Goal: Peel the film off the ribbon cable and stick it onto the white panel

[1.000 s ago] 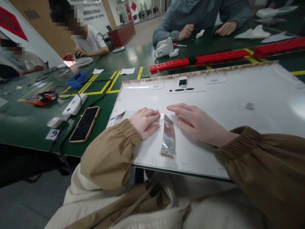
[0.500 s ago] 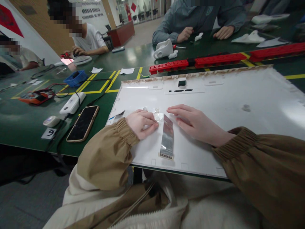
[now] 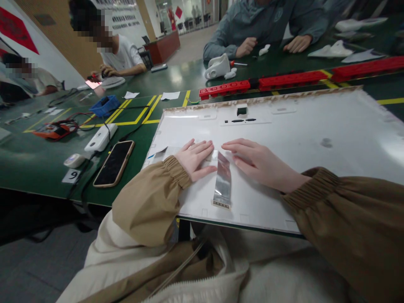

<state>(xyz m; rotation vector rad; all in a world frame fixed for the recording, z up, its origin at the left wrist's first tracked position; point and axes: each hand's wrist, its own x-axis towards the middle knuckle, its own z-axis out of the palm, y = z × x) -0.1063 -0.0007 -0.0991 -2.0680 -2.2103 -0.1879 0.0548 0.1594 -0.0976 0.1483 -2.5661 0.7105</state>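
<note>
A large white panel (image 3: 303, 143) lies across the front of the table. On it is a flat silver ribbon cable (image 3: 222, 179), folded, with one strip running down to a connector near the panel's front edge and another running left under my hand. My left hand (image 3: 197, 159) rests flat on the leftward strip, fingers spread, holding nothing. Just right of the fold, my right hand (image 3: 257, 160) lies on the panel with its fingers stretched out and nothing in them.
Left of the panel are a phone (image 3: 114, 163), a white power strip (image 3: 101, 137) and a blue basket (image 3: 105, 106). Red plastic strips (image 3: 290, 80) run behind the panel. Across the table, a person in a grey jacket (image 3: 268, 25) rests both hands near white parts (image 3: 218, 67).
My left hand has opened from bent fingers to a flat spread and moved slightly right over the strip. The view has shifted a little. My right hand has hardly moved.
</note>
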